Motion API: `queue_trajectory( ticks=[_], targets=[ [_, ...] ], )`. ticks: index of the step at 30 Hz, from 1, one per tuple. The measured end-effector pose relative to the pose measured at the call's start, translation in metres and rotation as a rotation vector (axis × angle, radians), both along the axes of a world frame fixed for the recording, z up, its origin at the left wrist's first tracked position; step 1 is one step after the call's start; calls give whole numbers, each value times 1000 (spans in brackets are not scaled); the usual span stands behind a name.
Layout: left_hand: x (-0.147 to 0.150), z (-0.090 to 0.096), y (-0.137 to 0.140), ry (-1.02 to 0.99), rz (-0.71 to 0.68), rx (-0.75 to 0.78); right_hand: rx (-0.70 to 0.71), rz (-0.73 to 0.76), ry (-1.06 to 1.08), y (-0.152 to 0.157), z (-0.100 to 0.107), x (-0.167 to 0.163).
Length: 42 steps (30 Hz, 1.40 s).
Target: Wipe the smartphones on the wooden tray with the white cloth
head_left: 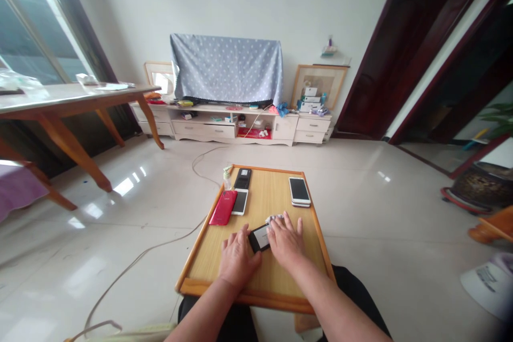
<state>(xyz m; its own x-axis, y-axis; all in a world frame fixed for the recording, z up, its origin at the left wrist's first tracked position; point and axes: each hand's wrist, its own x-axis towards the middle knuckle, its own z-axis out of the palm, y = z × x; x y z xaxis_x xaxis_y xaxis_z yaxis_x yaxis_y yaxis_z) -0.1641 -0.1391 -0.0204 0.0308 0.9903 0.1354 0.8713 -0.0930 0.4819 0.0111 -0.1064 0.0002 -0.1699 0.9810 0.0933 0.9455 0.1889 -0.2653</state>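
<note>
A black-framed smartphone (pixel 260 238) with a pale screen lies slantwise near the middle of the small wooden table. My left hand (pixel 237 259) steadies its left end, fingers at the far corner and thumb at the near one. Over the phone's right end lies my right hand (pixel 286 240), pressing a crumpled whitish cloth (pixel 274 219) that pokes out past the fingertips. Most of the cloth is hidden under the fingers. A red phone (pixel 223 207), a white phone (pixel 240 201) and a black phone (pixel 242 178) lie at left, with a small spray bottle (pixel 227 180) beside them.
Two stacked phones, the top one white-framed (pixel 300 190), sit at the table's right. A raised wooden rim (pixel 192 262) borders the tabletop. On the floor a cable (pixel 148 250) runs along the left. Farther off stands a white TV cabinet (pixel 200 129).
</note>
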Motion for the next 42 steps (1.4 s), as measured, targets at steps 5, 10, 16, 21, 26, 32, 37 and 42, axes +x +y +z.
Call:
queue_trajectory(
  ticks=[5,10,16,21,26,32,37,42],
  targets=[
    [0,5,0,9,-4,-42,42,185,86,-27,4,-31],
    [1,9,0,18,-13,-53,50,57,78,-8,0,-8],
    [1,9,-2,22,-6,-49,-5,-139,484,24,-13,44],
    [2,10,-2,23,-8,-48,5,-313,796,27,-22,64],
    [4,13,0,41,-11,-71,-45,-376,1150,26,-29,68],
    [4,9,1,44,-12,-45,-107,-352,1229,25,-22,68],
    [6,4,2,46,-13,-15,-87,-259,1037,24,-16,58],
    [6,4,3,48,-14,-13,-11,-131,743,5,-14,31]
  ],
)
